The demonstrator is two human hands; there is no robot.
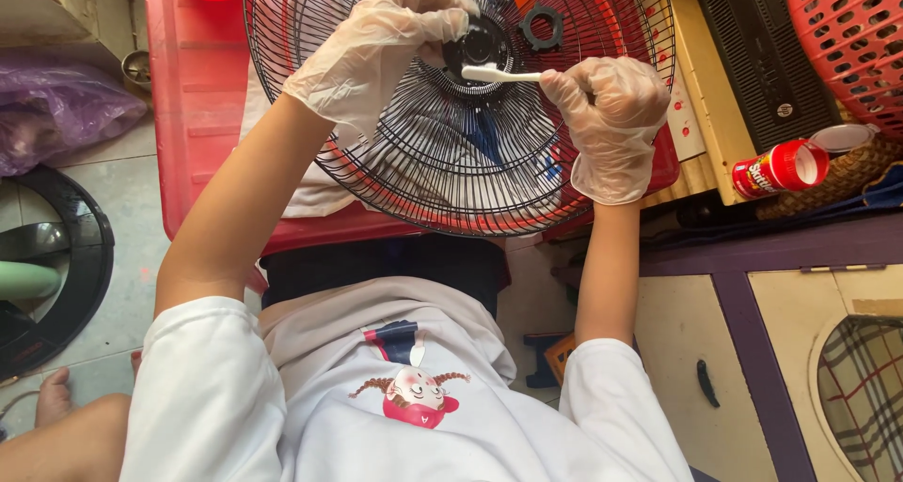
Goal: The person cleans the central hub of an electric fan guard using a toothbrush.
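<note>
Lying level, the white toothbrush [499, 73] points to nine o'clock at the fan grille [451, 153] hub (right hand [611, 115] gripping it); left hand [376, 49] clasps the hub.

The scene is viewed by a single head-worn camera, aimed steeply downward and held close above the fan grille [470, 153].

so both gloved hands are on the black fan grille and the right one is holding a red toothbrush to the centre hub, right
Not quite: the toothbrush is white, not red. The head view shows the gloved right hand holding it to the centre hub of the black fan grille, with the gloved left hand gripping the hub.
</note>
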